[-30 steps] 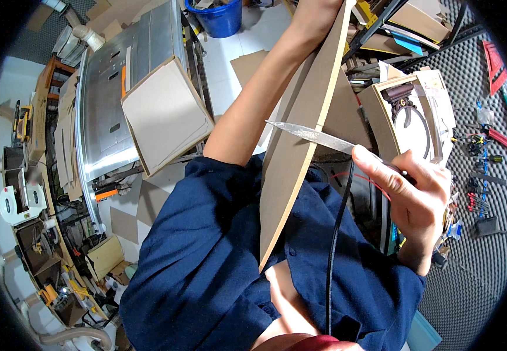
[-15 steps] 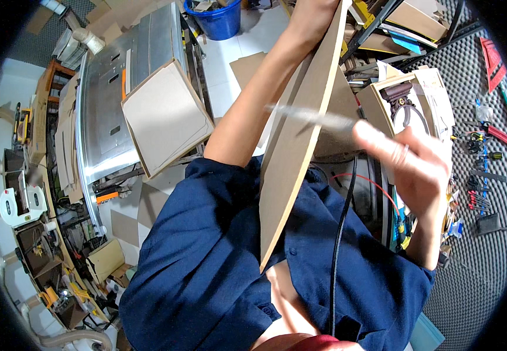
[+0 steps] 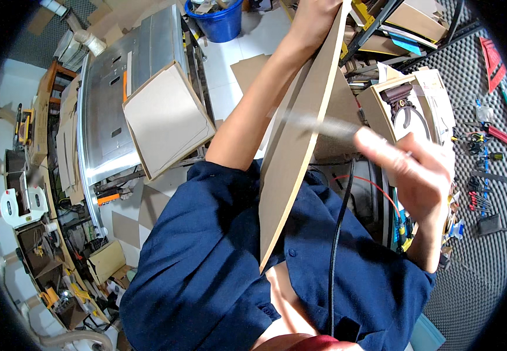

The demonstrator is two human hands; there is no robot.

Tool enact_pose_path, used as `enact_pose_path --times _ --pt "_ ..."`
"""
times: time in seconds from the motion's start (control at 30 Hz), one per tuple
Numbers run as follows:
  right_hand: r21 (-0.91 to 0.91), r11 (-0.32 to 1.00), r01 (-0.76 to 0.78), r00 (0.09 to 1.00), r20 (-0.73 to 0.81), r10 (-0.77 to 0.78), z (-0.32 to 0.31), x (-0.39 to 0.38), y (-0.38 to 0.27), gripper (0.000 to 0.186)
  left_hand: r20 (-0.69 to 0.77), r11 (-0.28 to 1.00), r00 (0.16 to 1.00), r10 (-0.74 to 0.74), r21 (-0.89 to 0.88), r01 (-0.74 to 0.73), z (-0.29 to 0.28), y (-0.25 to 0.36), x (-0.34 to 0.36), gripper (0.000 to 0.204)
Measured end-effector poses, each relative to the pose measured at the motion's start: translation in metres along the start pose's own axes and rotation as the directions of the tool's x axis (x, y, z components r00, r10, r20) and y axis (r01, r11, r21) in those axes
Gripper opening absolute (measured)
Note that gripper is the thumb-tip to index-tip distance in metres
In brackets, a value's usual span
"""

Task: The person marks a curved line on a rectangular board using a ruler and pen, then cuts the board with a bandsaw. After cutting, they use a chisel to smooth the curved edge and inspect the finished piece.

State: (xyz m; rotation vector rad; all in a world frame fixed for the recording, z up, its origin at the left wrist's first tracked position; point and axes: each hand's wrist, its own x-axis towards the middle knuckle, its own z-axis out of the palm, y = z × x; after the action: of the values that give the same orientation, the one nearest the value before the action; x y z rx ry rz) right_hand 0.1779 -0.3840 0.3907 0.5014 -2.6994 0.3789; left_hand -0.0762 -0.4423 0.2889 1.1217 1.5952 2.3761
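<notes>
My left hand [image 3: 316, 16] reaches up to the top of the view and grips the upper end of a long thin tan board [image 3: 291, 169]. The board stands on edge and runs down toward my chest. At the right, my right hand [image 3: 424, 175] pinches a thin flat grey strip [image 3: 318, 124], like a ruler or blade. The strip points left and crosses the board's face. Both the hand and the strip are blurred by motion. I wear a dark blue shirt.
A black cable [image 3: 338, 234] hangs beside the board. A grey metal machine top [image 3: 113, 99] with a pale square panel [image 3: 165, 120] lies at the left. A blue bucket [image 3: 218, 17] stands above. Hand tools [image 3: 481, 146] hang on a grey foam wall at the right.
My right hand and the strip have shifted slightly up and right and are now blurred. The board and my left hand have stayed in place.
</notes>
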Motion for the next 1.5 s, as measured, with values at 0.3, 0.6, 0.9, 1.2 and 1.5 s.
enact_pose_path --times 0.3,0.6,0.9,1.2,1.5 --pt "-0.038 0.992 -0.121 0.992 -0.044 0.12 -0.005 -0.001 0.011 0.044 -0.006 1.0 1.0 -0.008 -0.028 0.008 0.009 0.001 -0.002 0.049" --pt "0.214 0.963 -0.163 0.984 0.103 0.143 -0.001 -0.008 -0.008 0.041 -0.005 1.0 1.0 -0.011 -0.025 0.011 0.007 0.001 0.0 0.046" --pt "0.298 0.921 -0.25 0.957 0.221 0.189 -0.01 -0.01 -0.01 0.039 0.014 0.997 0.999 -0.04 -0.068 0.041 0.009 0.005 0.004 0.05" --pt "0.357 0.903 -0.241 0.95 0.277 0.144 -0.016 -0.004 -0.008 0.043 -0.034 0.999 0.999 -0.006 -0.037 0.005 0.008 -0.001 0.002 0.047" --pt "0.306 0.938 -0.16 0.952 0.298 0.066 -0.011 -0.006 -0.005 0.04 0.01 0.997 1.0 -0.023 -0.073 0.023 0.006 -0.001 0.005 0.047"
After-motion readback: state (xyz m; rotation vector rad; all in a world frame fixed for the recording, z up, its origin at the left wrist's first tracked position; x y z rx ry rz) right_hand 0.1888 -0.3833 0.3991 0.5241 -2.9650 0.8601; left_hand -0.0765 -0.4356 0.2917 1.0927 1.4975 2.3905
